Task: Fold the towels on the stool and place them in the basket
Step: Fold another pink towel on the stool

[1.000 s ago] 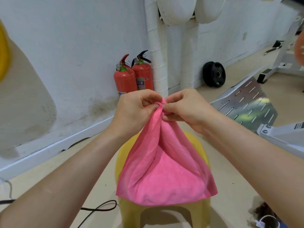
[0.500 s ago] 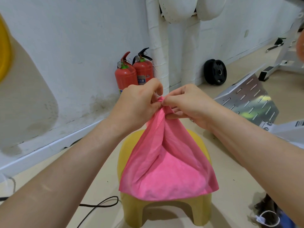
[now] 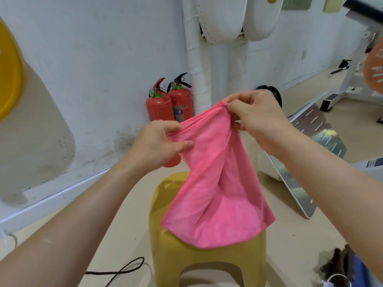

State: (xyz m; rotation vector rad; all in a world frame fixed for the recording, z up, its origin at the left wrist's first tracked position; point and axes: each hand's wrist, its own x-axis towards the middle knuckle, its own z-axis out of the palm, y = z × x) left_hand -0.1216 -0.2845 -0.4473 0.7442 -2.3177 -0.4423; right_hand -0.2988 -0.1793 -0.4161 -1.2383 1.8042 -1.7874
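Left hand (image 3: pixel 163 141) pinches the pink towel's (image 3: pixel 217 183) top edge; right hand (image 3: pixel 259 119) pinches the same edge, higher. I see the towel hanging lengthwise downward over the yellow stool (image 3: pixel 207 259), hiding much of its seat; whether they touch I cannot tell. A dark bundle (image 3: pixel 339 264) at bottom right is cut off.

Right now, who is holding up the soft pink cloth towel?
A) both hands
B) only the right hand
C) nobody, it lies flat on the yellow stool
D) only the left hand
A: the left hand and the right hand each pinch the top edge of the soft pink cloth towel, which hangs down below them.
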